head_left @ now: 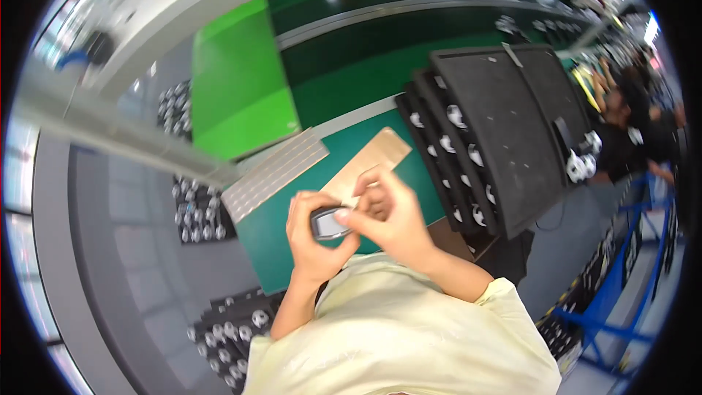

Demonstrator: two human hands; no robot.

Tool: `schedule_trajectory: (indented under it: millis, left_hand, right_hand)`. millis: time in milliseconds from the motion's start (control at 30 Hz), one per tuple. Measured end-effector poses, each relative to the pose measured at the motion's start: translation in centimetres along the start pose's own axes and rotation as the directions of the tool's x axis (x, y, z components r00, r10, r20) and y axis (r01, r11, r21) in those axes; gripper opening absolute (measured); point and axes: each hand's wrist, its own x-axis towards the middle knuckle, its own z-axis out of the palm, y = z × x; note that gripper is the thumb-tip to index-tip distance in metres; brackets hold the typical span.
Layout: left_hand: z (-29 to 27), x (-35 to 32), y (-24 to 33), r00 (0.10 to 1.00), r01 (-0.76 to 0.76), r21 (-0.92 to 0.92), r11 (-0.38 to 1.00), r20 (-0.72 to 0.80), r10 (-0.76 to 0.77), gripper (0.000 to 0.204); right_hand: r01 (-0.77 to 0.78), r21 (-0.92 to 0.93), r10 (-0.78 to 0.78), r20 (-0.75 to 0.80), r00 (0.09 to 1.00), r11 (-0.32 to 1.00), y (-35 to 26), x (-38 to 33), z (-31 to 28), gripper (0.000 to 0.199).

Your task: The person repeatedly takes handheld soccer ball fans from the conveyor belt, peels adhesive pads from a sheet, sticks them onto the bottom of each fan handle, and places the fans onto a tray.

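Note:
A small rounded device with a black rim and a light grey face is held in front of my chest. My left hand is closed around its edge, fingers behind and thumb along the near side. Across from it, my right hand rests its thumb against the device's right end. The other right fingers are curled, and something small and pale seems pinched near their tips, too small to name. Below the hands, a tan cardboard-like strip lies on the green work surface, partly hidden by my right hand.
A flat beige sheet with rows of marks lies at the table's left. Stacked black foam trays holding white-and-black pieces stand on the right. A bright green panel is beyond. More trays sit low at left. People work at far right.

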Motion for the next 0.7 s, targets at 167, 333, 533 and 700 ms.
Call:
schedule_trajectory:
  millis: [167, 333, 533, 700]
  left_hand:
    - [3.4, -4.4, -3.4, 0.904, 0.415, -0.335, 0.846, 0.258, -0.342, 0.035]
    - [6.4, -6.9, -7.2, 0.912, 0.016, 0.201, 0.979, 0.398, -0.097, 0.037]
    - [5.8, -2.9, -10.5, 0.768, -0.332, 0.172, 0.927, 0.621, 0.159, 0.046]
    - [2.6, -1.6, -11.6, 0.750, -0.406, 0.348, 0.845, 0.655, 0.091, 0.060]
  right_hand:
    - [-0.540, 0.110, 0.536, 0.068, 0.841, 0.834, 7.4, -3.3, -3.7, 0.031]
    - [-0.794, 0.509, 0.798, 0.298, 0.525, 0.332, 12.3, -6.8, -5.5, 0.040]
    - [-0.735, 0.654, 0.745, 0.400, 0.534, 0.176, 16.8, -4.3, -5.6, 0.035]
    - [-0.605, 0.661, 0.675, 0.198, 0.711, 0.443, 19.2, 0.9, -3.7, 0.027]
